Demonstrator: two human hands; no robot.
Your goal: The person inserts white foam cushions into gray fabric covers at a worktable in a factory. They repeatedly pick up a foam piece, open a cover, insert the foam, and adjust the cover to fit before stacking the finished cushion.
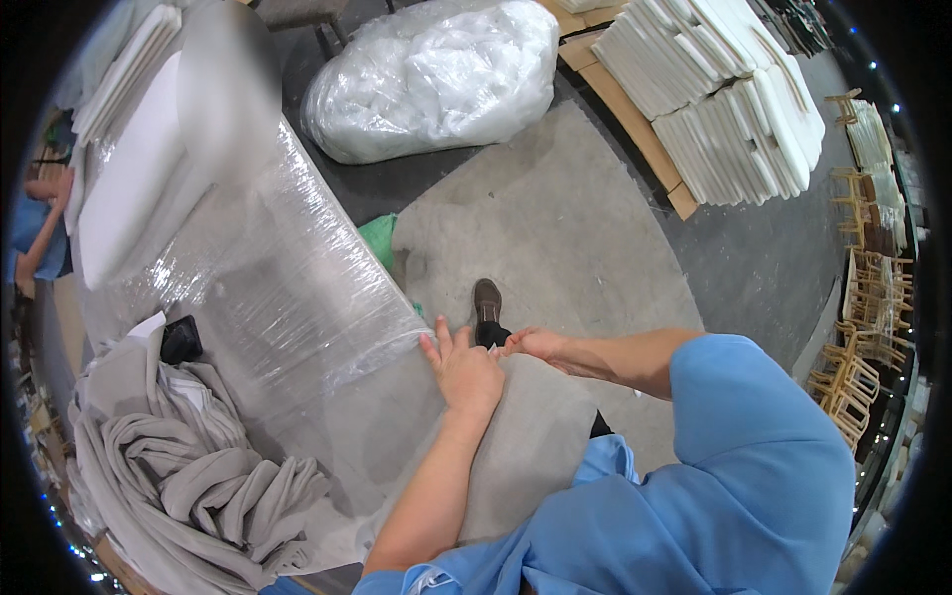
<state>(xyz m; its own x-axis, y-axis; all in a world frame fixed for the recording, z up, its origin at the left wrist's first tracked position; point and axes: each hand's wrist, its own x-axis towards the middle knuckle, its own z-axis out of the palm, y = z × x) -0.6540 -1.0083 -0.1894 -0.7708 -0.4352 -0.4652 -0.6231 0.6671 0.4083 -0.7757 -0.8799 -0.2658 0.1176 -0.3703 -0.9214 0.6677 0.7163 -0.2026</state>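
Note:
Grey fabric (531, 421) drapes over the near edge of the table and across my front. My left hand (468, 375) rests on it with fingers spread, their tips by the edge of the clear plastic film (297, 238) that covers the tabletop. Just to the right, my right hand (535, 344) is closed in a pinch at the far edge of the fabric; its fingertips are partly hidden. A crumpled heap of grey fabric covers (213, 476) lies at the table's left, with a small black object (180, 340) on it.
White foam pads (129, 198) lie at the table's far left, near another person's arm (48, 233). Beyond stands a big plastic-wrapped bundle (436, 79). Stacked white foam (734, 129) sits on cardboard at far right. Wooden chair frames (863, 297) line the right side.

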